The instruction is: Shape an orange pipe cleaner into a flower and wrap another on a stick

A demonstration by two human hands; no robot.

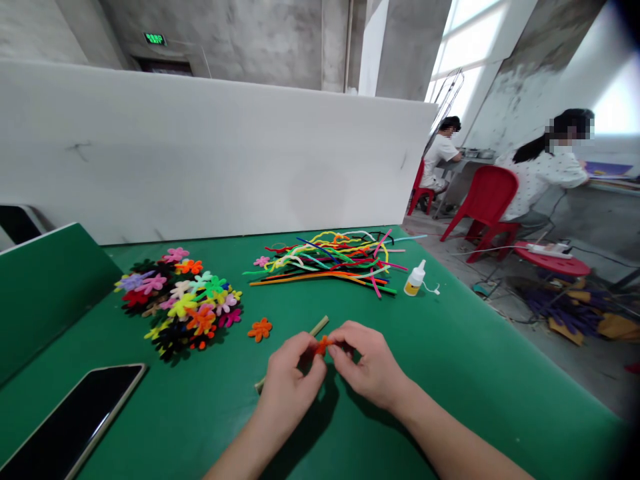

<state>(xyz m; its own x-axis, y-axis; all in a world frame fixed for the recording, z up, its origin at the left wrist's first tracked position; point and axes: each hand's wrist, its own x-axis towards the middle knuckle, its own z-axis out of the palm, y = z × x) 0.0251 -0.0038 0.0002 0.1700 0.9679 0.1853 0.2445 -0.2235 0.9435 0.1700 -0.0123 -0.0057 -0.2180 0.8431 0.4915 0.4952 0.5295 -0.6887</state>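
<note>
My left hand (293, 380) and my right hand (367, 363) meet over the green table (450, 373), both pinching a small orange pipe-cleaner piece (323, 345) between their fingertips. A thin wooden stick (317, 327) lies on the table under the hands, partly hidden by my left hand. A finished orange pipe-cleaner flower (260, 329) lies just to the left of the hands.
A heap of colourful pipe-cleaner flowers (180, 300) sits at the left. Loose pipe cleaners (330, 260) lie at the back, with a small glue bottle (415, 279) beside them. A black phone (75, 420) rests front left. A white board (200, 153) backs the table; two people sit at right.
</note>
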